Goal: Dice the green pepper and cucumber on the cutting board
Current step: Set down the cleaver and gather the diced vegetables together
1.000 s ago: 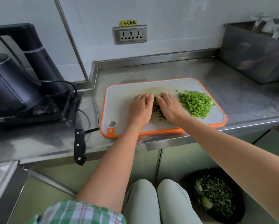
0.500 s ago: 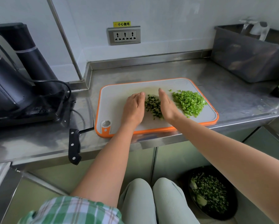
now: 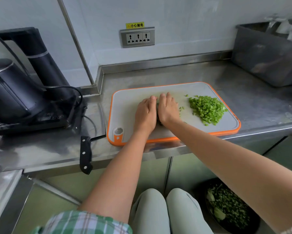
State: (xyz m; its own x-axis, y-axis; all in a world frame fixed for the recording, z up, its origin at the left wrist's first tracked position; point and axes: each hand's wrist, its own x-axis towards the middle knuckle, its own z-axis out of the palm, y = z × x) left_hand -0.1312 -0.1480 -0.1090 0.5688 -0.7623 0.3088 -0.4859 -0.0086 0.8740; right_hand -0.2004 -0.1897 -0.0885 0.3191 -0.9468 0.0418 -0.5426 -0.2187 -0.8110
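**Hands close in on the cucumber dice**

And the palms come together! Half a second ago there was an open gap with a dark heap plainly showing between them; now the left hand (image 3: 146,114) and right hand (image 3: 168,109) meet side by side, fingers straight and flat, gripping nothing, just pressing inward. The cucumber dice (image 3: 160,123) are squeezed between the two palms, with only dark slivers peeking out at the seam.

That reads as tidying, not cutting: the scattered bits are being herded into one heap, and the chopping looks finished or paused.

Which way does the heap lie? Mostly hidden, but the seam between the hands runs away from the person, so its long axis likely does too.

Just right of the right hand sits the diced green pepper (image 3: 207,108), a bright mound on the cutting board (image 3: 130,102), a few strays between it and the fingers. Off the board, left of the left hand, lies the knife (image 3: 85,154), handle towards the person and overhanging the steel counter (image 3: 243,78).
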